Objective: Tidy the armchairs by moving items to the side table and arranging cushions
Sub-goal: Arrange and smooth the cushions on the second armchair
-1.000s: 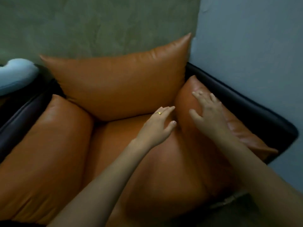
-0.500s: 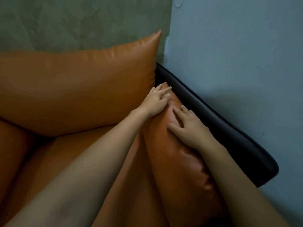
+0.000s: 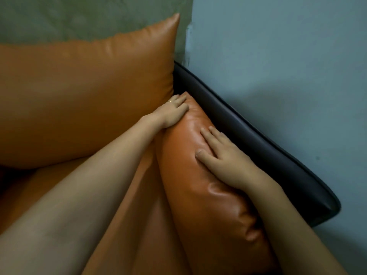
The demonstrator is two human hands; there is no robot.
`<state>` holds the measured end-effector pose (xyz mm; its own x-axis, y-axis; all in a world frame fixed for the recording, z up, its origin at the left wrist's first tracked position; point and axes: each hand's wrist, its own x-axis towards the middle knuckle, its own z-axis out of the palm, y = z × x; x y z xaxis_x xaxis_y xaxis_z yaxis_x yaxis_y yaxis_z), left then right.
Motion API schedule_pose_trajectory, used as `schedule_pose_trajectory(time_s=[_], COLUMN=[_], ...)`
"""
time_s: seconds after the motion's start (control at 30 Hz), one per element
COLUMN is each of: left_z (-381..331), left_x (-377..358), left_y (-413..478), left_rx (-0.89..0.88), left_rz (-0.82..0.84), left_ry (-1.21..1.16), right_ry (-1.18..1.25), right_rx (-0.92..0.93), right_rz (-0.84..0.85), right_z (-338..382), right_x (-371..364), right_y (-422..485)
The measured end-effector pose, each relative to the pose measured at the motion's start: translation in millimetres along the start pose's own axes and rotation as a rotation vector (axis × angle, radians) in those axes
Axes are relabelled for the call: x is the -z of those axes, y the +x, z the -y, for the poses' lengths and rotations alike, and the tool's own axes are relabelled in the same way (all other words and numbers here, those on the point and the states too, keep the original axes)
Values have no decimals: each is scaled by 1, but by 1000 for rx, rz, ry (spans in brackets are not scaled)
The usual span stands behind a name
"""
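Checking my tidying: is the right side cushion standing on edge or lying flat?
Standing on edge: the side cushion leans against the dark armrest, right hand flat on it.

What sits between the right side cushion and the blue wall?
The armchair's dark frame rim, running between side cushion and blue wall, shown in the head view.

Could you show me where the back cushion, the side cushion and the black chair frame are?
back cushion (image 3: 89, 92), head view, middle of its front face.
side cushion (image 3: 198, 185), head view, bare leather on its top face.
chair frame (image 3: 268, 155), head view, middle of its black rim.
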<state>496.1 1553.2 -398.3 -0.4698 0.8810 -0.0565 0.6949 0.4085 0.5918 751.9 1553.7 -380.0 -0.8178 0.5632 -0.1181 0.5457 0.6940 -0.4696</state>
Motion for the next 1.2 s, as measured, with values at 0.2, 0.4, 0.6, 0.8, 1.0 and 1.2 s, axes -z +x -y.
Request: schedule_pose_trajectory(time_s=[0.2,0.4,0.6,0.8,1.0,1.2], left_z=[2,-25,-31,-26,-6,-13], left_x=[-1,-52,-104,-144,-172,-196], left_y=[-37,-121,-216,-276,-280,-259], left_rx=[60,-103,-269,-272,-161,-154], left_rz=[-34,-130,-227,-240,-291,-475], left_ry=[38,10,-92,-224,-443,-549], right_ry=[-150,-210,15,409,496,474], right_rx=[-82,-108,-106,-173,-130,-70], right_rz=[4,-44,-553,-812,-1029,-1286], right_z=[2,-10,-24,-2,7,-9], right_x=[-12,-27,-78,-129,-152,-158], right_y=[-99,-168,-203,-207,-178,-133])
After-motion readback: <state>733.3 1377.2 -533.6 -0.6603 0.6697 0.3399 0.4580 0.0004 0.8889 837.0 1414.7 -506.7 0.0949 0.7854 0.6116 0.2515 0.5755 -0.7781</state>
